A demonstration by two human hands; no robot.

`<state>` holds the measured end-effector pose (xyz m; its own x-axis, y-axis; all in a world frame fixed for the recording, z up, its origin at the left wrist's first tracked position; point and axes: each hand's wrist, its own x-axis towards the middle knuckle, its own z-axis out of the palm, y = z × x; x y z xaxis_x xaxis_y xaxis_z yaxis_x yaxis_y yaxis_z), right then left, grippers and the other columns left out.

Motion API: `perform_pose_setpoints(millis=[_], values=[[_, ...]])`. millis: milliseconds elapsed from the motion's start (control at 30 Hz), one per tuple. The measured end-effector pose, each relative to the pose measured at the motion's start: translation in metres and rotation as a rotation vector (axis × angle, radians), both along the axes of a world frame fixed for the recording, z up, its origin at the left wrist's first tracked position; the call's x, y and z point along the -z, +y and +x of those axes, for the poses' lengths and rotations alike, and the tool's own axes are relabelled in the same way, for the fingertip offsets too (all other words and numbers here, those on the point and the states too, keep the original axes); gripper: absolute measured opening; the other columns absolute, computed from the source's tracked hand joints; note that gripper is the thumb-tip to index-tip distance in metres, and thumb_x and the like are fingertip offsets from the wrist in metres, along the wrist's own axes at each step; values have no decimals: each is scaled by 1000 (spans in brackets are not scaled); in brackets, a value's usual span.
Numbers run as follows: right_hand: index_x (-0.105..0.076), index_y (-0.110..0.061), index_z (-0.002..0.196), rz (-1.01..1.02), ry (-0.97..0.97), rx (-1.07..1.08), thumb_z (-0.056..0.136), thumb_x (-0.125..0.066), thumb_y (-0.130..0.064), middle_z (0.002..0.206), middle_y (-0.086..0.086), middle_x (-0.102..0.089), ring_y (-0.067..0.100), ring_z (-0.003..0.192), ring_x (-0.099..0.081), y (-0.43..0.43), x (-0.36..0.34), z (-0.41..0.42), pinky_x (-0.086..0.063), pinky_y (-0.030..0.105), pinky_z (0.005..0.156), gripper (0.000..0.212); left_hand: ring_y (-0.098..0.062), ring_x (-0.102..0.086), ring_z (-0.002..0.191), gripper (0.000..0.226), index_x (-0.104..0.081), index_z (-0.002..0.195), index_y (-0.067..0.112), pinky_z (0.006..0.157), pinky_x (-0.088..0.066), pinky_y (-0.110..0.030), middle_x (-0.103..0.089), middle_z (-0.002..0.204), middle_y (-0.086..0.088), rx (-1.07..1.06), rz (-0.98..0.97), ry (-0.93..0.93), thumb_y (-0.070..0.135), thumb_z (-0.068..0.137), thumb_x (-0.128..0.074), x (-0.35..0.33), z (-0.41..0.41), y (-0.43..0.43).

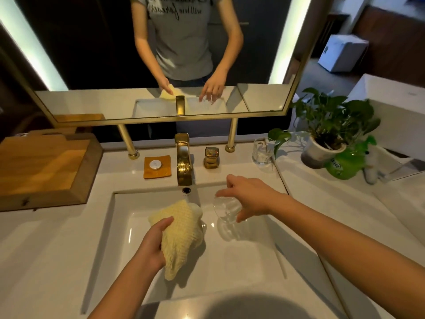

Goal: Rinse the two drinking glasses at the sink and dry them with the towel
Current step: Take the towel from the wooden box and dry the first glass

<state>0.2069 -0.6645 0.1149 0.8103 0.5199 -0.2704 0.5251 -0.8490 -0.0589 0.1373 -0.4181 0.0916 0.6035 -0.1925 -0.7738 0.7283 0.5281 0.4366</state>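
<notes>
Over the sink (119,226), in front of the gold tap (184,166), the left hand (153,245) is clenched around a bunched yellow towel (181,233). To the right of the tap, the right hand (250,196) pinches a clear glass (226,210) by its rim, tilted above the basin. The second glass (262,151) stands upright on the counter, well right of the tap, beside a potted plant (331,125).

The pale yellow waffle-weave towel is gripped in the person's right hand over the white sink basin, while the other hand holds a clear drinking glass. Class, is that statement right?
Not quite. The head view shows the pale yellow waffle-weave towel gripped in the left hand, not the right. The rest stands: it is over the white sink basin, and the other hand, the right hand, holds the clear drinking glass.
</notes>
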Motion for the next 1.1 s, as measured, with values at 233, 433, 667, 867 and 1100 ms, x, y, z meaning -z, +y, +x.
perform_pose_setpoints(millis=[233,433,667,867,1100], values=[[-43,-38,141,370,215,77,68,-82,-48,112,-8,-43,13,101,-48,25,-10,-10,-46,28,81,83,-34,-63,79,19,-59,100,5,66,-50,-40,-73,69,-17,47,27,-150,21,91,-52,-26,-8,-3],[-56,-23,134,705,412,29,72,-84,-24,98,-28,-46,-15,97,-43,55,-10,-22,-38,7,84,68,-15,-69,87,55,-56,115,24,67,-55,-22,-70,99,0,463,428,-613,35,65,-76,-36,-18,-15],[-56,-10,124,1316,1423,547,52,-93,-36,105,8,-71,18,91,-69,56,22,-40,-59,32,78,85,4,-58,80,36,-65,99,35,70,-45,-9,-66,92,18,852,1034,-1157,50,66,-67,-36,-7,-11],[-57,-20,122,1275,1275,782,74,-64,-61,98,4,-71,16,79,-72,65,3,-42,-59,29,60,64,0,-66,74,35,-59,101,26,61,-51,-17,-68,90,2,650,603,-793,23,72,-78,-40,12,-1],[-25,-31,145,659,160,-30,76,-72,-55,148,-5,-28,12,127,-42,63,2,-51,-46,28,97,86,-31,-70,80,66,-70,104,5,66,-58,-38,-70,96,-21,406,-166,-207,19,44,-93,-19,20,14]])
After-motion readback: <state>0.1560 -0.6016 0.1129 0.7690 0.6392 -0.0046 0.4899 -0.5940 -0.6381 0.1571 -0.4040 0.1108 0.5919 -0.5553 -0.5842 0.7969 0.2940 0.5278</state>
